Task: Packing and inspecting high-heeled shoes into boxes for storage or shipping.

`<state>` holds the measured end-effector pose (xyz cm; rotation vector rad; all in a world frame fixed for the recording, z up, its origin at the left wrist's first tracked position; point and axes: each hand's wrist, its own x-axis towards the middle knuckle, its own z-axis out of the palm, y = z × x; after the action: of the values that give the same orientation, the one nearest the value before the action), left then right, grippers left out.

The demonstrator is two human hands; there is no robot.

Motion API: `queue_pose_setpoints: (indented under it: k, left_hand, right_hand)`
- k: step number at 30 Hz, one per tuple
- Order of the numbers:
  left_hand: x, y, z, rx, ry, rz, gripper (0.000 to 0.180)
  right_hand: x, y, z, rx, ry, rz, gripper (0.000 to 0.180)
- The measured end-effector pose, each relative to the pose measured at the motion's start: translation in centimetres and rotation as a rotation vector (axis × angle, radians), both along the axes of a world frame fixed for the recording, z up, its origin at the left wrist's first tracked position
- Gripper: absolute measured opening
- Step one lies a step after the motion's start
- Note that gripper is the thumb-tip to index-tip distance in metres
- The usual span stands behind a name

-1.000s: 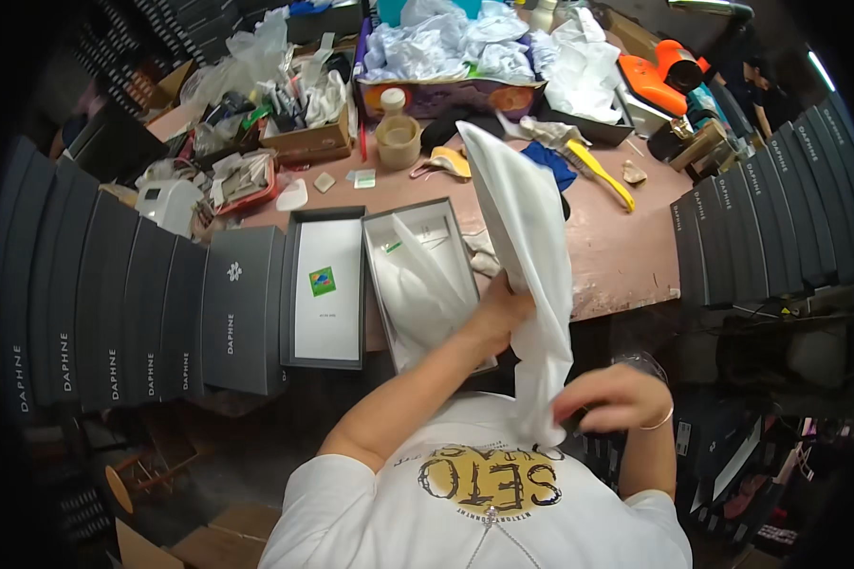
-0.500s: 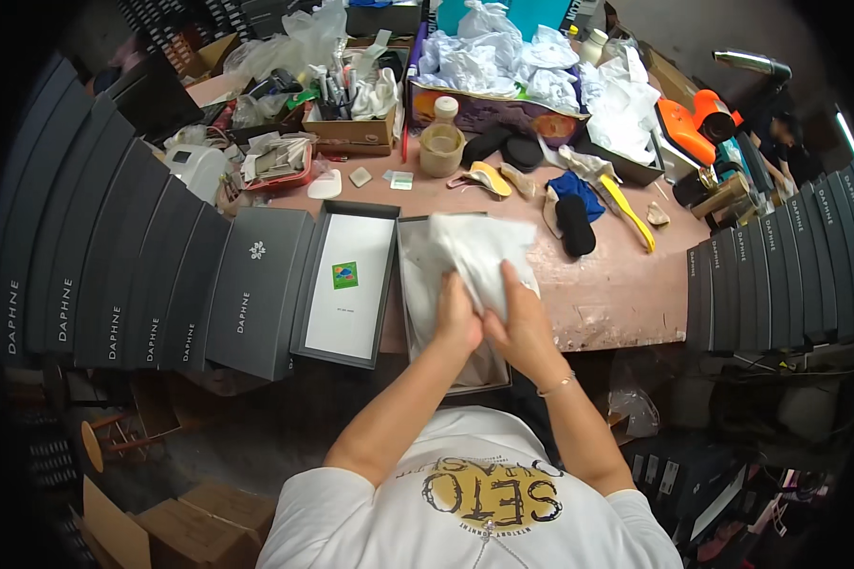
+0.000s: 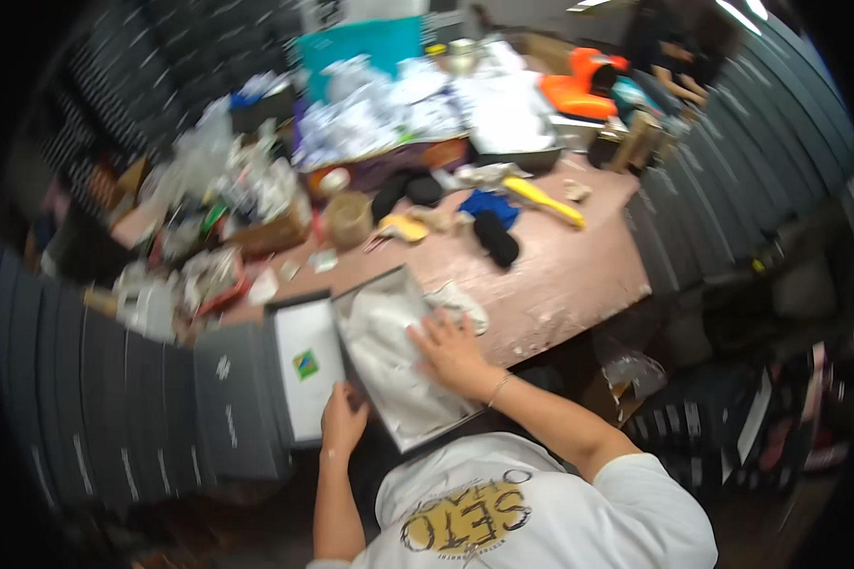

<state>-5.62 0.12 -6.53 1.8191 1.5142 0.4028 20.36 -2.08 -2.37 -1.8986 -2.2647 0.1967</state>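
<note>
An open shoe box (image 3: 410,438) stands on the table's near edge, lined with crumpled white tissue paper (image 3: 381,346). My right hand (image 3: 454,358) lies spread over the paper at the box's right side, its fingers apart. Left of the box is a dark lid (image 3: 299,438) with a white inside and a green square sticker (image 3: 306,364). At the lid's right edge, near its front, my left hand (image 3: 343,417) is closed on it; its fingertips are partly hidden. A crumpled white cloth (image 3: 463,305) lies just beyond my right hand.
Dark shoe boxes (image 3: 114,398) line the left, and more (image 3: 731,180) stand at the right. Behind are a jar (image 3: 349,220), a black brush-like thing (image 3: 495,239), a yellow-handled tool (image 3: 546,201) and a carton of crumpled paper (image 3: 389,156). A person (image 3: 678,71) sits far right.
The white paper that both hands held above the box is out of them. My left hand has moved left to the lid; my right hand has opened flat over the box. The view has turned.
</note>
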Motion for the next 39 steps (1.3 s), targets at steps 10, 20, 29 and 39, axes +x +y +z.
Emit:
queue_pose_setpoints:
  k: [10, 20, 29, 39]
  left_hand:
    - [1.2, -2.4, 14.6, 0.105, -1.057, 0.290, 0.019]
    - [3.4, -1.6, 1.0, -0.290, -0.868, 0.400, 0.056]
    - [6.0, -7.9, 4.6, -0.266, -0.765, 0.397, 0.064]
    - [6.5, -8.8, 3.4, -0.301, -0.947, 0.385, 0.066]
  right_hand:
    - [3.0, -3.1, 5.8, 0.001, 0.813, -0.068, 0.083]
    - [2.5, 1.9, 4.6, -0.409, 0.646, -0.313, 0.077]
    - [1.8, -2.1, -0.1, -0.318, 0.910, -0.229, 0.072]
    - [3.2, -4.5, 0.0, -0.490, 1.179, -0.170, 0.064]
